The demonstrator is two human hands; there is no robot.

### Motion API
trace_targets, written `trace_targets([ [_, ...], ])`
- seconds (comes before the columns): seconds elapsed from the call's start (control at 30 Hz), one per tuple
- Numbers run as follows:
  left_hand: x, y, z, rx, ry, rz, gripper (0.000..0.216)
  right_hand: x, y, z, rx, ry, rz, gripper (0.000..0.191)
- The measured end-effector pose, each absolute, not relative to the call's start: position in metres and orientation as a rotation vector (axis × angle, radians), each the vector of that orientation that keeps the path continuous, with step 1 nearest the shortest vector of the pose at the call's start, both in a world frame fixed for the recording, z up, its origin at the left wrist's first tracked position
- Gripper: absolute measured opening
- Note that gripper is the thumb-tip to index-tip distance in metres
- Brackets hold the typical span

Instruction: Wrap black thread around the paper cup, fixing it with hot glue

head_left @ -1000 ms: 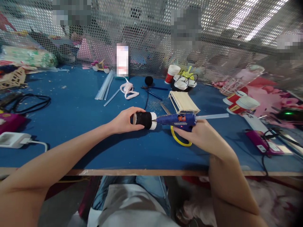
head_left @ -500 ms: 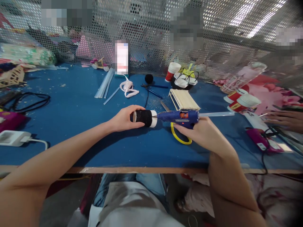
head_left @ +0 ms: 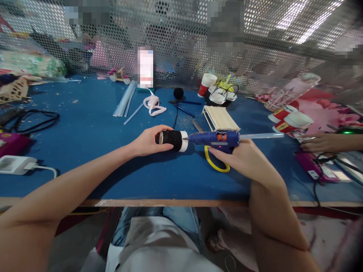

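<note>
My left hand [head_left: 151,141] is closed around a small white paper cup [head_left: 184,141] lying on its side, much of it wrapped in black yarn [head_left: 176,141]. In my right hand [head_left: 244,156] is a blue hot glue gun [head_left: 229,139], with a clear glue stick [head_left: 262,136] sticking out behind it. Its nozzle touches or nearly touches the cup where the black wrap meets the white band. Under the glue gun lie yellow-handled scissors [head_left: 217,166], partly hidden. A black strand runs from the cup toward a black yarn ball [head_left: 178,93].
Ahead are a small wooden stick structure [head_left: 222,118], a white ribbon [head_left: 154,105], glue sticks [head_left: 124,99] and a propped phone [head_left: 146,68]. To the right, another person's hand [head_left: 317,143] is near a purple box [head_left: 312,166] and paper cups [head_left: 295,122]. A white charger [head_left: 17,165] lies left.
Both my hands keep nearly the same pose, with the nozzle at the cup. The other person's hand at the right has shifted a little to the left.
</note>
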State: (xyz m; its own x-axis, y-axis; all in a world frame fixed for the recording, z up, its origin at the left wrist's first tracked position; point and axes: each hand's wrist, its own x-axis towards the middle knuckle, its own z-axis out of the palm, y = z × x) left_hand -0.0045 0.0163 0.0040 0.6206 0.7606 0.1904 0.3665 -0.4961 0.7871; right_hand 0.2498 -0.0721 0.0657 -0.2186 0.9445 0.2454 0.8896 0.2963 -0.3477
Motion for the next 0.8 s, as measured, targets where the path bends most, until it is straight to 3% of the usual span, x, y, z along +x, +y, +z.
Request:
trace_targets([
  [0.2,-0.004,0.016,0.005,2.088,0.908,0.673,0.052,0.252,-0.071,0.066,-1.615,-2.303,0.169,0.026],
  [0.33,-0.004,0.017,0.002,2.093,0.877,0.711,0.051,0.252,-0.071,0.068,-1.711,-2.033,0.258,0.017],
  [0.5,-0.004,0.017,-0.002,2.12,0.834,0.796,0.052,0.26,-0.061,0.07,-1.726,-1.643,0.365,0.031],
  [0.8,-0.001,0.017,-0.007,2.19,0.865,0.894,0.055,0.3,-0.002,0.067,-2.009,-1.483,0.13,0.038],
])
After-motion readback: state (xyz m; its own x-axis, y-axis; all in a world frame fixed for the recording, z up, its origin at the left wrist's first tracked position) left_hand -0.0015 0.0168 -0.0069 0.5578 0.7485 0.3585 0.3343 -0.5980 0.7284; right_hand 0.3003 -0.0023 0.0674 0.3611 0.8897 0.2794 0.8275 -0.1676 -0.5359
